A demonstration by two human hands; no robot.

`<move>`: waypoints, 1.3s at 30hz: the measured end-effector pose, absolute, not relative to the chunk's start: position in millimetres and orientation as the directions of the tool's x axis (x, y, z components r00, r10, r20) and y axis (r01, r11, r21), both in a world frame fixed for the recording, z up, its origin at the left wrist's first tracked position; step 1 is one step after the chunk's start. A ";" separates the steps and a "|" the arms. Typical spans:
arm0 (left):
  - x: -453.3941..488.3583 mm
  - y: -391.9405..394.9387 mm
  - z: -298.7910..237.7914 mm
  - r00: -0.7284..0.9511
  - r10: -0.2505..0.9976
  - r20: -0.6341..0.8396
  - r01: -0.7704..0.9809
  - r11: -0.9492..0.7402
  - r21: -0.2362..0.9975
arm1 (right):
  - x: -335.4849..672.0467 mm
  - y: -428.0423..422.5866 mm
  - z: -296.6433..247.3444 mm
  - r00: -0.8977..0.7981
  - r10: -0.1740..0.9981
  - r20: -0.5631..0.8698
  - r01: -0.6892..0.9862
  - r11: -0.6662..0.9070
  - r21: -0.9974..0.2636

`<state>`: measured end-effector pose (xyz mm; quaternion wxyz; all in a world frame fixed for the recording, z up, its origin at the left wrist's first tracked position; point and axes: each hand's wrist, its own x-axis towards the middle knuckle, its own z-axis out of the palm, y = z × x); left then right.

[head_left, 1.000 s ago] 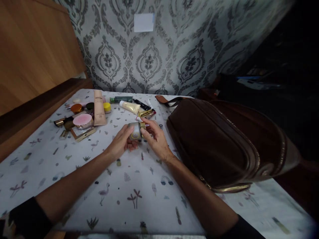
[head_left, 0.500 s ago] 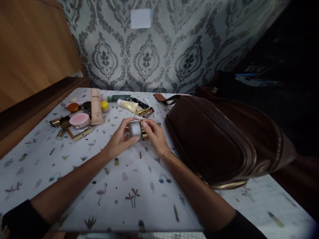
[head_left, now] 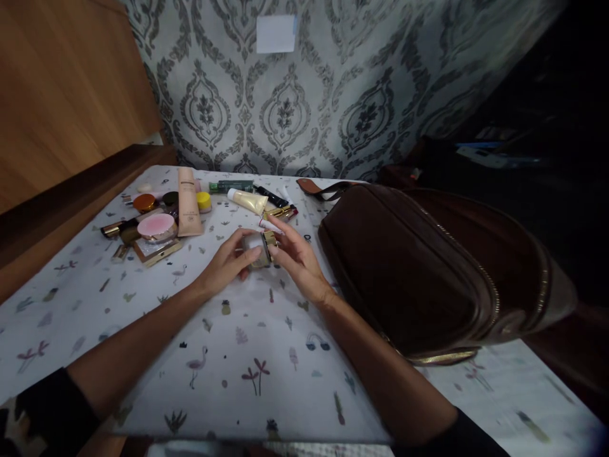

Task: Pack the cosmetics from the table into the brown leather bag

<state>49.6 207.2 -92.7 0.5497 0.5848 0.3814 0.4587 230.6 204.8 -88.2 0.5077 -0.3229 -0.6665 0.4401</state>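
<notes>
A small glass bottle with greyish sides and a gold cap (head_left: 270, 239) lies tilted in my left hand (head_left: 234, 259), its cap facing right. My left thumb presses on the near side of the glass and the fingers curl around the far side. My right hand (head_left: 301, 261) is beside the cap, its thumb touching or very near it, and its fingers are stretched out and apart. Just past my right fingertips lies a thin white stick-like item (head_left: 270, 225), partly hidden. Behind it are a cream tube (head_left: 248, 201) and gold lipstick-like tubes (head_left: 280, 212).
At left, a beige tube (head_left: 189, 209), pink compact (head_left: 157, 226), yellow-lidded jar (head_left: 203, 202) and other cosmetics crowd together. A green tube (head_left: 233, 186) lies at the back. A large brown leather bag (head_left: 404, 266) stands at right on the patterned tablecloth (head_left: 228, 381).
My right hand has loosened from around the cap, its fingers now straighter and spread. The bottle has turned in my left hand, showing more of the gold cap. The view has shifted slightly.
</notes>
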 end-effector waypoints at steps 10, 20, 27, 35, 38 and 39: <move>50.0 202.0 -92.6 0.272 0.955 0.114 0.037 -0.129 0.991 | 232.9 215.7 -91.9 -0.135 0.984 0.119 0.150 0.139 -0.979; 48.6 204.4 -89.2 0.219 0.965 0.141 0.069 -0.160 0.985 | 234.7 210.2 -88.7 -0.239 0.938 0.250 -0.127 0.225 -0.966; 47.5 202.0 -92.4 0.329 0.857 0.397 0.384 -0.505 0.773 | 233.2 217.4 -97.7 -0.195 0.971 0.141 -0.075 0.129 -0.989; 50.2 200.6 -105.3 0.450 0.669 0.591 0.577 -0.724 0.379 | 229.0 215.9 -94.9 -0.148 0.989 -0.009 -0.094 -0.023 -0.995; 49.9 202.8 -105.1 0.369 0.768 0.524 0.526 -0.637 0.564 | 226.8 215.2 -95.0 -0.093 0.995 -0.030 -0.112 -0.040 -0.993; 49.5 203.2 -103.7 0.348 0.813 0.467 0.511 -0.582 0.632 | 226.1 215.3 -95.7 -0.083 0.996 -0.029 -0.107 -0.038 -0.994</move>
